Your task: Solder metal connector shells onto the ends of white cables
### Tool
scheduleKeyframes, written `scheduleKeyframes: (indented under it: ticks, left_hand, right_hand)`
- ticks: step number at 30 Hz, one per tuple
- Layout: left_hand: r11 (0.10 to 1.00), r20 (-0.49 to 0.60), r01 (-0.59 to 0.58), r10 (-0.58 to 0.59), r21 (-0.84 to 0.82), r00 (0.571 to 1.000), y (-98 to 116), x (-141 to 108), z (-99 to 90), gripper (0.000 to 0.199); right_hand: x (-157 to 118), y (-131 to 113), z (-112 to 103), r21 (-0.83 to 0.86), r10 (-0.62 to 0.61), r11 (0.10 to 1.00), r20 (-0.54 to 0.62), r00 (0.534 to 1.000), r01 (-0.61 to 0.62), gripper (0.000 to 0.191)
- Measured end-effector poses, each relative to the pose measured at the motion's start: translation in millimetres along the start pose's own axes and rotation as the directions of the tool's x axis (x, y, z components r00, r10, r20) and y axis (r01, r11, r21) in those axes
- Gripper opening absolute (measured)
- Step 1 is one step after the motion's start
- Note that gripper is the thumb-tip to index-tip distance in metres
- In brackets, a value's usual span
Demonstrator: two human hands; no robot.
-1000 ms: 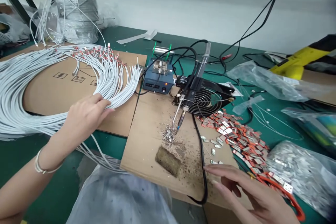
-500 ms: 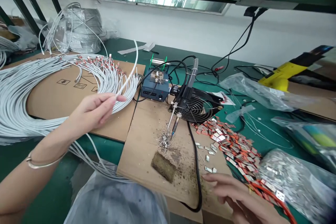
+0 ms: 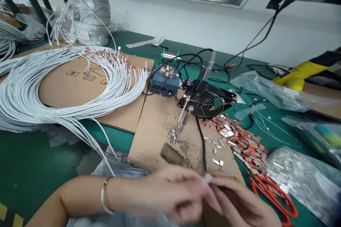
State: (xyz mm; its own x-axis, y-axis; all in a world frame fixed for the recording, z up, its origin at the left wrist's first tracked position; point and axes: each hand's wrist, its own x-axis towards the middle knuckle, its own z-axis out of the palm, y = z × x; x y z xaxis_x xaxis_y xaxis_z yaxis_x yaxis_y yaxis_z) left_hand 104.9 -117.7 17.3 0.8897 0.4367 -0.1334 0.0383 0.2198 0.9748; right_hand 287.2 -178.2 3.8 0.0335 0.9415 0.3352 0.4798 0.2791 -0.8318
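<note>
My left hand [image 3: 173, 193] and my right hand [image 3: 239, 198] meet low in front of me, over the near edge of the cardboard. A short whitish end of the white cable [image 3: 208, 178] shows between their fingertips. The left fingers are closed on it, though blurred. My right fingers close around the same spot; the rest of the cable there is hidden by the hands. Just beyond lie a brown sponge [image 3: 173, 154] and several small metal pieces [image 3: 217, 162]. A soldering iron [image 3: 188, 115] in a holder points down at a heap of solder bits [image 3: 173, 134].
A large bundle of white cables [image 3: 23, 88] lies left. Behind stand a blue soldering unit [image 3: 165, 84] and a black fan [image 3: 210, 104]. At right are orange-and-silver pieces [image 3: 242, 145], orange-handled scissors [image 3: 289, 202], a bag of small parts [image 3: 298, 177] and a yellow heat gun [image 3: 293, 76].
My left hand has come down and right from above the cable bundle, bringing the white cable to my right hand. My right hand has drawn in, its fingers now closed. The view has shifted slightly.
</note>
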Motion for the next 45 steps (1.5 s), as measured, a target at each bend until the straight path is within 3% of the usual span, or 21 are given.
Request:
scheduleKeyframes:
  ticks: [2,4,9,16,20,26,30,31,34,37,42,45]
  left_hand:
    - [0.943,-0.095,0.072,-0.109,-0.326,0.989,-15,-11,-11.2,0.041]
    - [0.915,-0.179,0.091,-0.173,-0.393,0.968,-24,-21,-19.7,0.040]
    - [0.976,-0.266,0.052,-0.109,-0.212,0.958,-33,-39,-20.0,0.036]
    - [0.999,-0.258,0.014,-0.027,-0.053,0.966,-32,-52,-11.5,0.025]
    - [0.997,-0.301,-0.010,0.034,0.079,0.953,-28,-55,-5.7,0.020]
    - [0.985,-0.377,-0.072,0.128,0.159,0.917,-26,-57,5.6,0.022]
    - [0.998,-0.431,-0.053,0.042,-0.015,0.902,-23,-56,7.5,0.033]
    - [0.998,-0.446,-0.042,0.013,-0.055,0.895,-22,-56,7.5,0.036]
    - [0.994,-0.447,-0.026,-0.025,-0.107,0.894,-21,-56,8.5,0.040]
    - [0.999,-0.432,-0.037,0.019,-0.033,0.902,-23,-58,11.4,0.037]
    - [0.974,-0.390,-0.047,0.133,0.222,0.911,-28,-62,14.3,0.026]
    - [0.973,-0.412,-0.041,0.135,0.228,0.901,-30,-61,15.6,0.029]
  right_hand:
    - [-1,-6,9,0.037,0.107,0.994,0.005,0.994,-0.107,0.010]
    - [0,-10,20,0.090,0.152,0.984,0.016,0.988,-0.153,0.011]
    - [4,-16,48,0.239,0.164,0.947,0.221,0.961,-0.216,0.014]
    - [-7,-28,53,0.389,0.216,0.864,0.285,0.934,-0.319,0.014]
    - [-14,-32,58,0.478,0.240,0.811,0.252,0.937,-0.336,0.019]
    - [-13,-31,68,0.740,0.303,0.634,0.033,0.952,-0.227,0.033]
    - [-14,-29,57,0.706,0.312,0.704,-0.207,0.927,-0.079,0.029]
    - [-15,-29,56,0.660,0.300,0.744,-0.194,0.934,-0.102,0.022]
    - [-23,-31,57,0.507,0.232,0.840,-0.012,0.973,-0.194,0.007]
    - [-26,-35,60,0.433,0.152,0.888,0.037,0.988,-0.153,0.003]
    - [-24,-35,55,0.425,0.153,0.885,0.125,0.980,-0.192,0.012]
    - [-25,-34,60,0.461,0.169,0.866,0.099,0.981,-0.196,0.020]
